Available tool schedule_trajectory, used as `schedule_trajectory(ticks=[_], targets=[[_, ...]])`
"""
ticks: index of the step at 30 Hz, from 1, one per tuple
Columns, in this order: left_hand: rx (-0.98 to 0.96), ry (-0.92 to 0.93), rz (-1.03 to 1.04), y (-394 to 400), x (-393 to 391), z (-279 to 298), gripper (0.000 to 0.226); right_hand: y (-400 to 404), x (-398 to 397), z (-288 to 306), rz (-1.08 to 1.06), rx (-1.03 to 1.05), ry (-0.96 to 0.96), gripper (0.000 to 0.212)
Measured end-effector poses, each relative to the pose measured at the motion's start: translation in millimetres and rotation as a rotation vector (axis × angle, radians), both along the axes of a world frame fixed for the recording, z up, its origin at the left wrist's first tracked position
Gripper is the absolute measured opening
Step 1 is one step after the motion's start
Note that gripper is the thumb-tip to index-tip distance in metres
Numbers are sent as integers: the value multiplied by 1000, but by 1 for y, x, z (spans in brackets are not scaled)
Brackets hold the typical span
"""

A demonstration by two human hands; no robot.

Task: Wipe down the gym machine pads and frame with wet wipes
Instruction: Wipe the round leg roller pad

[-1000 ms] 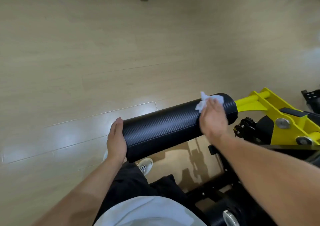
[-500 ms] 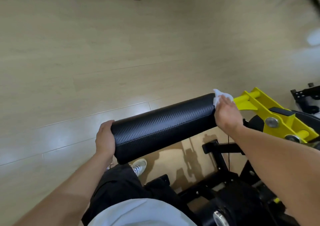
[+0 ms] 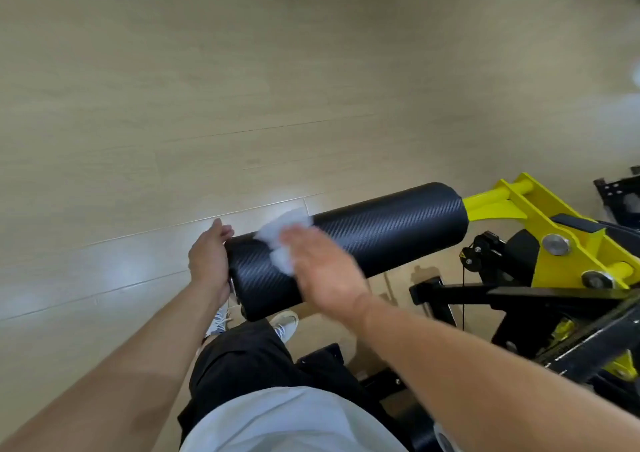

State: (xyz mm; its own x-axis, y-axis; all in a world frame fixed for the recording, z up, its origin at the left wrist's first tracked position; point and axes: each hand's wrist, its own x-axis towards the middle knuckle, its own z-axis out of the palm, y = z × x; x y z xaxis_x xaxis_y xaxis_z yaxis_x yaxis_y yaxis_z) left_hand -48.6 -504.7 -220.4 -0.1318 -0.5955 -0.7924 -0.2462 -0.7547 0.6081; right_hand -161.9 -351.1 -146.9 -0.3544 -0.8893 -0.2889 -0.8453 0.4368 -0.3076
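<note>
The left hand [image 3: 209, 261] cups the near, left end of the black roller pad [image 3: 349, 243], palm against the end face and fingertips reaching over its top edge, the fingers fairly straight rather than curled tight. It holds that same end as it did half a second ago and a second ago.

Just to the right, the wet wipe [image 3: 282, 240] now lies on the pad's left portion, close to the left hand. Half a second ago it sat at the far right end of the pad, next to the yellow arm, so it has travelled almost the full length of the roller. It is white, crumpled and motion-blurred.

The right hand [image 3: 323, 271] presses the wipe flat onto the pad, with its forearm crossing in from the lower right. Its fingers look extended over the wipe, though blur hides whether any of them pinch it. The two hands, formerly at opposite ends of the pad, are now near each other.

Further right, the textured black surface of the pad is uncovered up to its far end, where earlier the hand and wipe covered it. Beyond that end stands the yellow frame [image 3: 554, 223] with its round bolts, and under it the black base bars [image 3: 519, 292].

Below the pad, white sneakers [image 3: 285, 323] stand on the pale wood floor [image 3: 173, 105].
</note>
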Motion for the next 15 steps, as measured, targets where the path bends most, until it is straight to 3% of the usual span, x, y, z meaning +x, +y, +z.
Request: schedule_trajectory(ticks=[3,6,8,10,12,15], targets=[[-276,54,-264,33,20,16,31,31,-86,8,-335,69,208,31],[-270,37,-257,38,18,18,30,51,-116,4,-441,66,256,55],[-160,-43,-238,24,7,13,32,29,-72,-7,-354,42,233,63],[22,-77,-194,7,4,1,40,-3,-5,-11,-215,-38,109,48],[133,-31,-166,-4,4,-11,27,-22,51,-13,55,-107,23,49],[86,-62,-234,-7,-3,-11,19,-17,22,-11,213,-90,7,48]])
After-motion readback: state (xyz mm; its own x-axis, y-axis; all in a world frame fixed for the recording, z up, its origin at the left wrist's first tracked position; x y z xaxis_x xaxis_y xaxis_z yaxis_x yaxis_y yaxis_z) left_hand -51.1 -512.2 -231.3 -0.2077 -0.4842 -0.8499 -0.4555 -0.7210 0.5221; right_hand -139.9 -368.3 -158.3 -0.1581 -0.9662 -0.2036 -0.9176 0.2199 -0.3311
